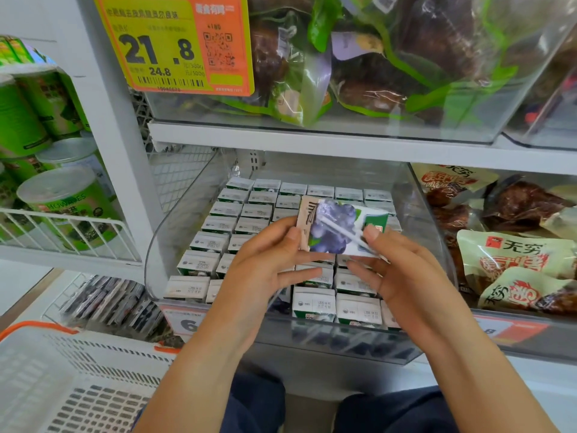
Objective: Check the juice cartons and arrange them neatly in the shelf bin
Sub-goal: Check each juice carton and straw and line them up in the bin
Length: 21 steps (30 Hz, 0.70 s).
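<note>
I hold one small juice carton (335, 226) on its side above the clear shelf bin (162, 245); its face shows purple berries and a white straw taped across it. My left hand (265, 260) grips its left end, thumb on top. My right hand (402, 270) pinches its right end, thumb by the straw. Below, several rows of identical cartons (237, 214) stand upright in the bin, white printed tops up. A gap shows under my left hand, where the front rows are partly hidden.
A white basket with orange trim (71, 376) sits at lower left. Green canisters (62, 201) stand in a wire rack to the left. Packed snacks (512, 257) fill the bin on the right. An upper bin (343, 57) of bagged produce overhangs, with a yellow price tag (171, 42).
</note>
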{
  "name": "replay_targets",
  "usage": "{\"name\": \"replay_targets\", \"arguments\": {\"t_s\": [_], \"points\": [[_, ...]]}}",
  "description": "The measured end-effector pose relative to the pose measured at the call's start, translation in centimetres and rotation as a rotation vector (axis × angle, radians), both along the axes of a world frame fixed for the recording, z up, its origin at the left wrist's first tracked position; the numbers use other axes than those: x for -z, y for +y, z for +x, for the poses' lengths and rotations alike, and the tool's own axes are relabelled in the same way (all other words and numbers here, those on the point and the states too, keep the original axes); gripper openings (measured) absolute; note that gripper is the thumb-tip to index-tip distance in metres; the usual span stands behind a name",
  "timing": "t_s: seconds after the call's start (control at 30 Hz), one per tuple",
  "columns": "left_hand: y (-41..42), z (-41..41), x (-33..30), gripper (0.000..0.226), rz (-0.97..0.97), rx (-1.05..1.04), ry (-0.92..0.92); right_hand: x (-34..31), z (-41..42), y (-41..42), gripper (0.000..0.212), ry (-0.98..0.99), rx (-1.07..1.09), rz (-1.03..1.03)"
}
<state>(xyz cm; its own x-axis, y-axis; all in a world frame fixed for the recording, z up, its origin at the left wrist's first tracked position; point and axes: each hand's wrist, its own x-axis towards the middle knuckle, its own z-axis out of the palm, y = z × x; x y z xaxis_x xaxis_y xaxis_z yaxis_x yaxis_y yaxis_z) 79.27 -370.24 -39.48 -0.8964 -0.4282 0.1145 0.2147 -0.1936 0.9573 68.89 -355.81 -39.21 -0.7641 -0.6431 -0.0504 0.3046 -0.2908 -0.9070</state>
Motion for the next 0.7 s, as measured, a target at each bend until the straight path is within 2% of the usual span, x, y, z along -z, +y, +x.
{"name": "replay_targets", "arguments": {"t_s": [0.07,0.17,0.23,0.33,0.43,0.6,0.7], "points": [[-0.7,0.6,-0.3,0.024,-0.106,-0.02,-0.014,0.0,0.3,0.0,0.028,0.039,-0.017,-0.013],[-2.8,1.4,0.2,0.027,-0.611,-0.2,-0.182,0.3,1.3,-0.6,0.032,0.256,0.091,0.066],[-4.1,2.0,0.9,0.03,-0.849,-0.316,-0.346,0.3,2.0,-1.1,0.032,0.445,0.207,0.141],[-5.1,3.4,1.9,0.037,-0.929,-0.307,-0.483,0.3,2.8,-1.4,0.031,0.582,0.28,0.167],[-5.2,4.8,2.5,0.049,-1.013,-0.264,-0.549,0.4,3.3,-1.5,0.028,0.636,0.261,0.145],[-5.2,4.9,2.3,0.043,-1.042,-0.274,-0.611,1.0,4.0,-2.2,0.032,0.745,0.175,0.205],[-5.2,4.9,2.3,0.046,-1.075,-0.24,-0.626,1.7,4.4,-2.6,0.035,0.893,0.141,0.281]]}}
